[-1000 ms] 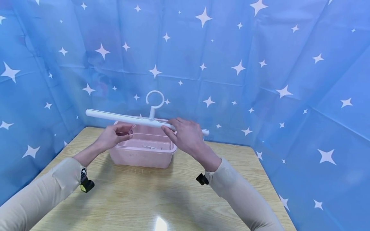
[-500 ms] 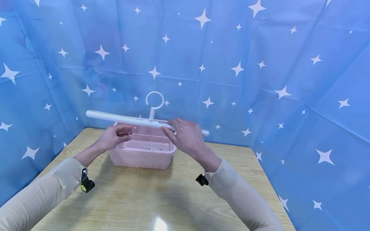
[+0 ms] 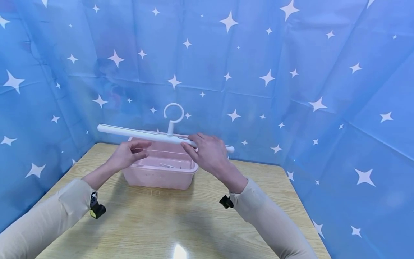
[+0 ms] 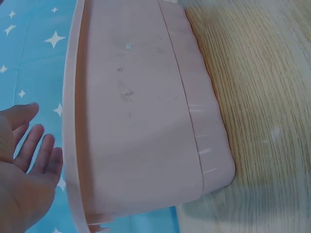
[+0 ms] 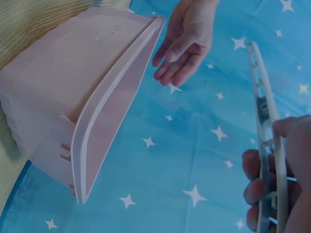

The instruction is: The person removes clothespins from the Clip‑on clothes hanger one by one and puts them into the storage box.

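My right hand (image 3: 209, 151) grips the right part of a white clothes hanger (image 3: 139, 134), holding it above a pink plastic basket (image 3: 158, 178). The hanger's round hook (image 3: 173, 103) points up and its bar slopes slightly down to the right. In the right wrist view, fingers and thumb wrap round the hanger (image 5: 256, 77). My left hand (image 3: 124, 155) hovers over the basket's left side, below the bar. Nothing shows between its fingers (image 4: 36, 143) in the left wrist view. Inside the basket lie small pale pieces (image 3: 168, 166), too small to make out.
The basket stands toward the back of a wooden table (image 3: 155, 223). A blue curtain with white stars (image 3: 210, 61) hangs close behind the table and along both sides.
The small clear pinkish clip that my left hand pinched is gone from its fingers, which have parted. My right hand and the hanger have stayed in place.
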{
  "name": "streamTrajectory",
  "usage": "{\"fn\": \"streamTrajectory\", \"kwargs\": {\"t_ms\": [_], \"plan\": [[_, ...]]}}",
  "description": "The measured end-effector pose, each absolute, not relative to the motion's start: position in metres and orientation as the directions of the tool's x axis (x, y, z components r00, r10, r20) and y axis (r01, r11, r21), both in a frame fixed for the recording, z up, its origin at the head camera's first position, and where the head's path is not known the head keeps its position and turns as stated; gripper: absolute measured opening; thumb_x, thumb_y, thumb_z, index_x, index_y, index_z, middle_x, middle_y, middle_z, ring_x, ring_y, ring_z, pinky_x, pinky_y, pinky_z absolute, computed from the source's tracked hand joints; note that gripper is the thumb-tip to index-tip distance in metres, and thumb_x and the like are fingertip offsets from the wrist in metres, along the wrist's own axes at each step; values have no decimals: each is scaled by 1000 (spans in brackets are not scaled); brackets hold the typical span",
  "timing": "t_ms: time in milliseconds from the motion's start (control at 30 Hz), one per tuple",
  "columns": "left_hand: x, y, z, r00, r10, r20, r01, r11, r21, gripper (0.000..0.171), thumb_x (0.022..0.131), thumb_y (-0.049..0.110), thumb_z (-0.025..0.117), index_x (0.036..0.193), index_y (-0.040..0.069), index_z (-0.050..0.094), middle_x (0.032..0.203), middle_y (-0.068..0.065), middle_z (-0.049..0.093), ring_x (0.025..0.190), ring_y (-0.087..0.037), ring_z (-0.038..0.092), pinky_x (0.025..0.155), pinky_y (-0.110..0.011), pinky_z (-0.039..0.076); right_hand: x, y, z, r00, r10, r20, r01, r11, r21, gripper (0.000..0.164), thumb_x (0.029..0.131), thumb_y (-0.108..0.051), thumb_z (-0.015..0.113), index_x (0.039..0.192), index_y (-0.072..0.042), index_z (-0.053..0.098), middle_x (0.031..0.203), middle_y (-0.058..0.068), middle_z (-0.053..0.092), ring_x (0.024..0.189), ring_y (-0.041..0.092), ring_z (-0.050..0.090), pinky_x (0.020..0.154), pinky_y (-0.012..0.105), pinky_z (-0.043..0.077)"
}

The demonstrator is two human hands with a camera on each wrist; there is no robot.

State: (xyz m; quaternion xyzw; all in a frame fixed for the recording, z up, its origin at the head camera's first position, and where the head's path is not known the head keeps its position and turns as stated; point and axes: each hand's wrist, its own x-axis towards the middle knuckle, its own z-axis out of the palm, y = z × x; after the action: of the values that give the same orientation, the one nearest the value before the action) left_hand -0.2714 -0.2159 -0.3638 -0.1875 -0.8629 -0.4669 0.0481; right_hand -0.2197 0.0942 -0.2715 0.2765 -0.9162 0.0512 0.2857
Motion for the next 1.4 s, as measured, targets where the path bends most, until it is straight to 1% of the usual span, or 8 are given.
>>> {"fn": "streamTrajectory", "kwargs": {"t_ms": [133, 233, 367, 533, 633, 700, 867, 1400], "plan": [[-259, -209, -361, -856, 262, 446, 507, 597, 622, 37, 92, 17, 73, 128, 11, 67, 128, -11, 67, 110, -33, 69, 84, -38, 58, -219, 95, -271, -676, -486, 554, -541, 838, 74, 43, 101, -55, 47, 119, -23, 70, 93, -7, 70, 73, 11, 67, 58, 30, 50], [-249, -204, -357, -739, 298, 604, 616, 661, 429, 32, 88, 17, 77, 119, 13, 71, 118, -5, 71, 101, -26, 70, 81, -42, 56, -220, 97, -271, -675, -488, 554, -540, 838, 80, 44, 101, -54, 47, 119, -22, 70, 97, -6, 72, 77, 12, 69, 60, 31, 52], [-236, -196, -347, -502, 397, 769, 761, 625, 174, 24, 83, 15, 81, 107, 12, 74, 104, -2, 73, 95, -20, 68, 79, -38, 54, -221, 99, -272, -672, -489, 556, -535, 840, 91, 44, 101, -53, 47, 120, -20, 70, 105, -5, 74, 85, 14, 72, 63, 33, 53], [-225, -184, -329, -122, 418, 900, 827, 544, -140, 15, 94, 23, 70, 94, 8, 75, 91, -4, 71, 84, -21, 64, 72, -33, 50, -221, 101, -273, -685, -481, 548, -520, 849, 94, 44, 101, -53, 47, 120, -21, 70, 105, -5, 73, 85, 14, 72, 65, 35, 54], [-222, -178, -319, 1, 366, 930, 802, 556, -220, 21, 98, 25, 65, 94, 8, 76, 91, -7, 70, 87, -29, 62, 75, -39, 44, -220, 102, -273, -695, -477, 537, -513, 853, 94, 45, 101, -54, 46, 121, -20, 70, 102, -5, 72, 81, 15, 70, 63, 35, 53], [-221, -175, -313, 7, 357, 934, 785, 576, -227, 20, 98, 25, 66, 100, 9, 77, 96, -10, 71, 93, -33, 61, 79, -44, 41, -219, 102, -273, -698, -478, 534, -511, 854, 95, 46, 101, -54, 46, 121, -20, 70, 101, -5, 72, 81, 14, 70, 63, 34, 53], [-219, -174, -306, -89, 408, 909, 764, 613, -201, 29, 100, 31, 62, 116, 9, 73, 110, -11, 72, 102, -34, 61, 86, -47, 41, -216, 102, -274, -677, -502, 538, -529, 840, 118, 45, 101, -53, 48, 119, -19, 70, 95, -4, 71, 73, 13, 66, 58, 32, 50], [-207, -179, -318, -264, 536, 802, 826, 555, -99, 30, 95, 39, 68, 99, 10, 74, 94, 1, 68, 87, -17, 62, 77, -33, 53, -196, 111, -286, -697, -582, 419, -611, 788, 76, 32, 101, -48, 53, 112, -24, 71, 87, -11, 70, 65, 6, 58, 52, 26, 41]]}}
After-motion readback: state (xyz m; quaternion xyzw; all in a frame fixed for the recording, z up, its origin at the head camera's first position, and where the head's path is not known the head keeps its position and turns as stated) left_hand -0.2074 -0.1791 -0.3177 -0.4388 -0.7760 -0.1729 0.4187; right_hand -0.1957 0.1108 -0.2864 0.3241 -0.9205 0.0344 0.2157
